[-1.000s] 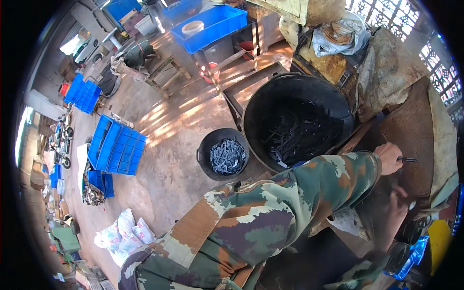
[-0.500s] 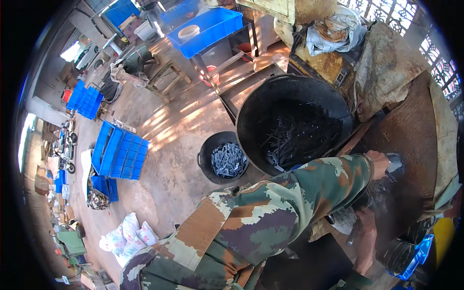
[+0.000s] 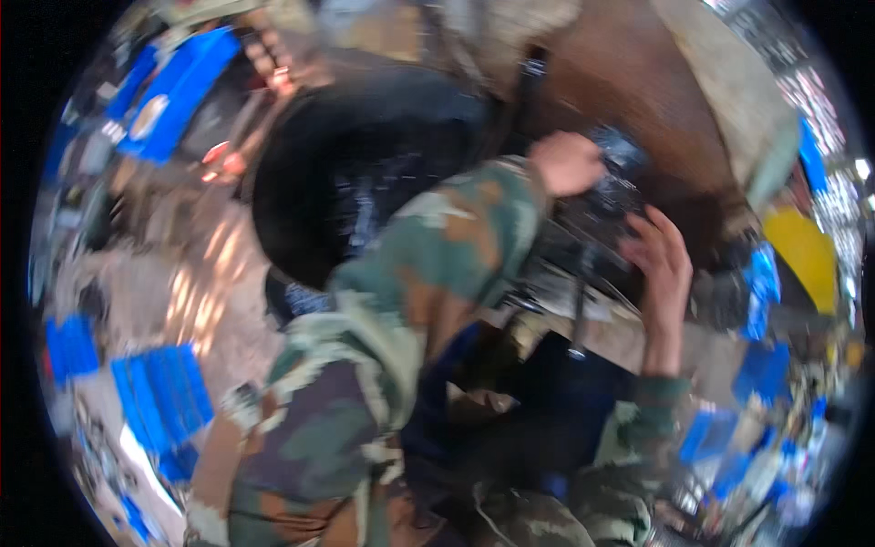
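The whole view is smeared by motion. At the upper right, my left hand (image 3: 567, 164) is closed, its fingers against a shiny grey-blue object (image 3: 620, 148) too blurred to name. Small dark pieces (image 3: 618, 195) lie between my hands on a brown work surface (image 3: 661, 100). My right hand (image 3: 661, 246) is raised beside those pieces, fingers bent and apart, and nothing shows in its grip. Nearer my body, left of my right forearm, a dark rod-like tool (image 3: 579, 305) lies apart from both hands.
Left of my left arm stands a large black tub (image 3: 301, 173) with dark strips inside. A smaller black bucket (image 3: 278, 296) is partly hidden by my sleeve. Blue crates (image 3: 164, 397) stand on the floor at left. A yellow panel (image 3: 802, 260) is at far right.
The view has swung right, shifting the surroundings left. My right hand has let go of the rod-like tool and moved up toward my left hand. My left hand stays closed at the shiny object.
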Available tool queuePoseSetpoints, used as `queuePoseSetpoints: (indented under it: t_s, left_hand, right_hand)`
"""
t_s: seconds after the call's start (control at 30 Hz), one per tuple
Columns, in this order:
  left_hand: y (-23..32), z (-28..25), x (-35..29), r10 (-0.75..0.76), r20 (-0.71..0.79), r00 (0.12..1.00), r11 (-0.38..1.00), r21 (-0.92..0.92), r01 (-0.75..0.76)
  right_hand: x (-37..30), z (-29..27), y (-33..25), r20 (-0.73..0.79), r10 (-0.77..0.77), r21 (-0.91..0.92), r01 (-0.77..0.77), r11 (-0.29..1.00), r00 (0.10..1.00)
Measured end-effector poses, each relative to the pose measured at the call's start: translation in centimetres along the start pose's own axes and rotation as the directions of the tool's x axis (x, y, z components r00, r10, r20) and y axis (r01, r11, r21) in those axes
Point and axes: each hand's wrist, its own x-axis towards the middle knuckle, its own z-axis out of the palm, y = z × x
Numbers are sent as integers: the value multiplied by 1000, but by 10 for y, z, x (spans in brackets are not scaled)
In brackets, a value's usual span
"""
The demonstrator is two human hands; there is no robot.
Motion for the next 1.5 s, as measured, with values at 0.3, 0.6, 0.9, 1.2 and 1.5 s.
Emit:
queuePoseSetpoints:
  t_s: [0.3,0.6,0.9,1.2,1.5]
  left_hand:
    - [80,-17,-25,-2,331,944,674,-696,246]
    - [70,-9,-16,-91,295,951,767,-589,256]
    - [-15,1,13,-164,335,928,872,-390,295]
    - [-34,22,15,228,252,941,956,-239,-168]
    - [-24,15,15,152,251,956,955,-286,-77]
  right_hand:
    - [18,9,-8,-70,-25,466,55,883,997]
    - [12,-2,-5,-224,20,458,87,885,974]
    - [-3,-2,-11,-55,102,605,-48,795,993]
    - [-8,-1,-9,-57,162,629,-90,772,985]
    - [-12,-6,-9,-82,183,621,-93,778,980]
